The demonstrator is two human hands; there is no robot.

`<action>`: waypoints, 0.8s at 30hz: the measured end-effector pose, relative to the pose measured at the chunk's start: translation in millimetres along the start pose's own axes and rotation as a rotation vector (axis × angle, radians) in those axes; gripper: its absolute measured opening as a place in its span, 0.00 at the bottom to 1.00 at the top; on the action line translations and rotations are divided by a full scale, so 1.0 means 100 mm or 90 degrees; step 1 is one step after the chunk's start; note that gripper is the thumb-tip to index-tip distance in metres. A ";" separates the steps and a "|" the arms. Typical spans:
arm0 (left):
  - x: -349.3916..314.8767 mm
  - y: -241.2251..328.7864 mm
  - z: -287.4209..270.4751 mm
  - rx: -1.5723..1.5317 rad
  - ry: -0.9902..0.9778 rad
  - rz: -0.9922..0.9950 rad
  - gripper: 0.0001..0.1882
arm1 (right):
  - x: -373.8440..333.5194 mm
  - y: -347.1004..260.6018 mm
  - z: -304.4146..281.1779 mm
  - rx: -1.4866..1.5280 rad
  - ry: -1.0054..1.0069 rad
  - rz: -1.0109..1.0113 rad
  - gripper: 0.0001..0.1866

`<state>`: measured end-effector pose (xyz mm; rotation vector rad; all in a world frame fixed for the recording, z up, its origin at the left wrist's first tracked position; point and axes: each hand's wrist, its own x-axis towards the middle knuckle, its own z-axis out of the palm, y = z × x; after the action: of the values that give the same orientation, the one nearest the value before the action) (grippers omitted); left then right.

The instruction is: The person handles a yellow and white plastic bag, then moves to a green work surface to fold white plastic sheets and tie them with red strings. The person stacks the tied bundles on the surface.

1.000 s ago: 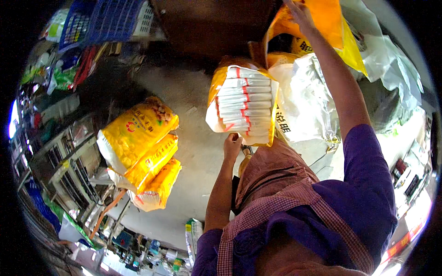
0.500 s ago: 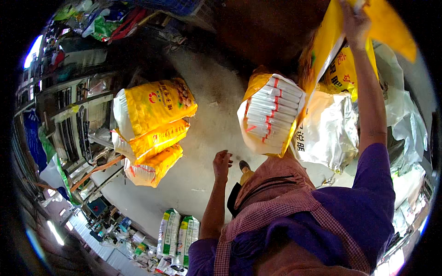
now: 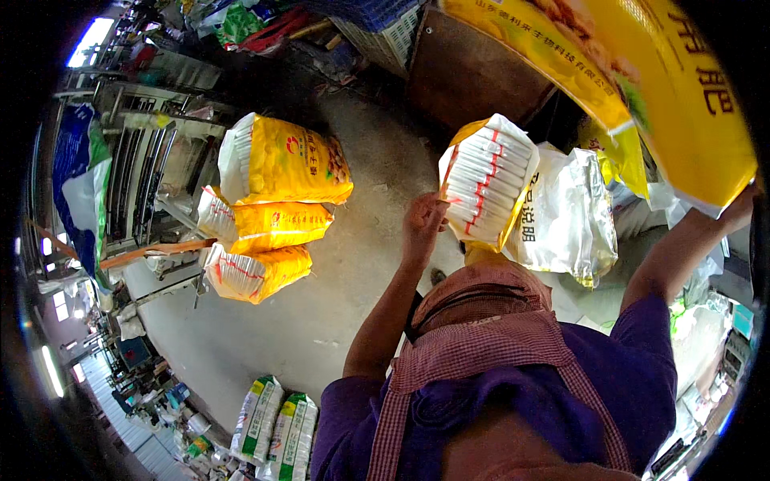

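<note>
Nearest, past the pink checked apron (image 3: 473, 345), the left hand (image 3: 425, 228) has moved up from hanging free to the left edge of a bulky yellow-and-white bundle (image 3: 489, 184) with layered ends and a red line, so both hands are now busy at bags. Its forearm reaches forward, fingers curled; whether they pinch is unclear. The right arm has swung outward, bent, its hand (image 3: 742, 210) partly hidden behind the corner of a large flat yellow printed plastic sack (image 3: 682, 88); its grip cannot be told. That sack now spreads broadly across the upper right. A glossy white printed plastic sack (image 3: 565, 212) stands just right of the bundle. Farther off stands a brown panel (image 3: 469, 68).
</note>
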<state>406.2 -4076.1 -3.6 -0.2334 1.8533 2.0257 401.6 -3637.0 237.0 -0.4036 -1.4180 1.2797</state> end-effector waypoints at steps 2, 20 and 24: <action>-0.18 -0.01 -0.03 -0.052 -0.046 0.059 0.17 | -0.32 -0.09 -0.39 0.078 0.055 0.130 0.20; -1.64 -0.05 0.06 0.501 -0.220 0.621 0.42 | -3.95 -0.03 -1.29 -0.237 -0.441 0.154 0.13; -1.60 -0.13 0.43 0.551 -0.236 0.681 0.36 | -4.01 -0.37 -1.20 -0.104 -0.561 0.257 0.17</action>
<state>563.2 -4059.6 49.2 1.5061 2.6015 1.2845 645.1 -3921.6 45.9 -0.2405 -2.2688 1.7895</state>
